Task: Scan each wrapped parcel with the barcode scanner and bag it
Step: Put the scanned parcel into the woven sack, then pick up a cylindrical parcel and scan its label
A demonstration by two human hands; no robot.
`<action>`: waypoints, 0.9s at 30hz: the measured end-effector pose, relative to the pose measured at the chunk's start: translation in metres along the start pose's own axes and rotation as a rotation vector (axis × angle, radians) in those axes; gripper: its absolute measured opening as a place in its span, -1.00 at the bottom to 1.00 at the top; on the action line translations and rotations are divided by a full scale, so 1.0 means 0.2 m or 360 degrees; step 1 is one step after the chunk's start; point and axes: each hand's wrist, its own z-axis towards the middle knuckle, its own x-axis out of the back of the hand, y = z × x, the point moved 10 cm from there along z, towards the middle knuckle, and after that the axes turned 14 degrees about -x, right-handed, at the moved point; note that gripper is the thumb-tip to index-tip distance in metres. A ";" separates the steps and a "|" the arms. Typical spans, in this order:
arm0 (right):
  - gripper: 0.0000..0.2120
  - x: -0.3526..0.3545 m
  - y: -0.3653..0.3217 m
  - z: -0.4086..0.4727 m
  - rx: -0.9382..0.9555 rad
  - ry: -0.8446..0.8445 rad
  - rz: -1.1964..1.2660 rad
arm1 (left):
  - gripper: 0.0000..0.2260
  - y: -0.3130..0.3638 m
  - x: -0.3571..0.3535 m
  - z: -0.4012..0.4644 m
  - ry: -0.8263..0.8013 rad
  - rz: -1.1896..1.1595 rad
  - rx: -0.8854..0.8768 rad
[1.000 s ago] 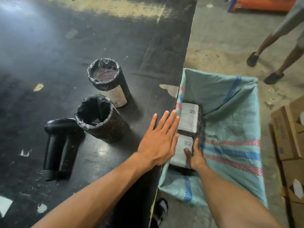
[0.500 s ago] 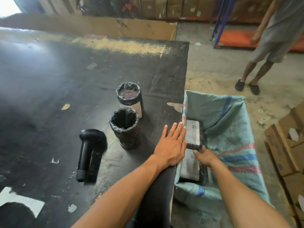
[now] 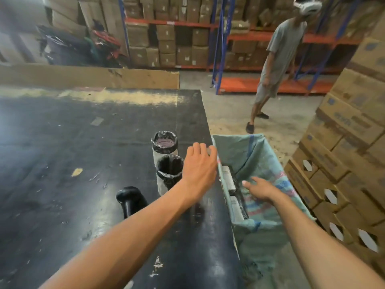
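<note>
Two black-wrapped cylindrical parcels stand on the black table (image 3: pixel 83 142): the far one (image 3: pixel 164 142) and the near one (image 3: pixel 169 171). A black barcode scanner (image 3: pixel 130 200) lies left of my left forearm. My left hand (image 3: pixel 199 165) hovers at the table's right edge, fingers curled over the rim of the green woven bag (image 3: pixel 260 159), holding nothing I can see. My right hand (image 3: pixel 259 188) is open over the bag's inside. Two flat wrapped parcels (image 3: pixel 229 180) with white labels lie inside the bag against its left wall.
Another person (image 3: pixel 277 65) stands on the concrete floor beyond the bag. Stacked cardboard boxes (image 3: pixel 343 153) rise close on the right. Shelving with boxes (image 3: pixel 177 38) lines the back. A cardboard sheet (image 3: pixel 93 77) stands along the table's far edge.
The view has tilted up. My right hand has lifted off the flat parcels in the bag. My left hand has moved forward along the table edge and its fingers have curled.
</note>
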 end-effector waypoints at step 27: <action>-0.42 -0.41 -1.10 -0.99 0.0613 0.0148 -0.0484 | -0.69 -1.45 -0.16 -0.94 0.0727 -0.2318 0.1059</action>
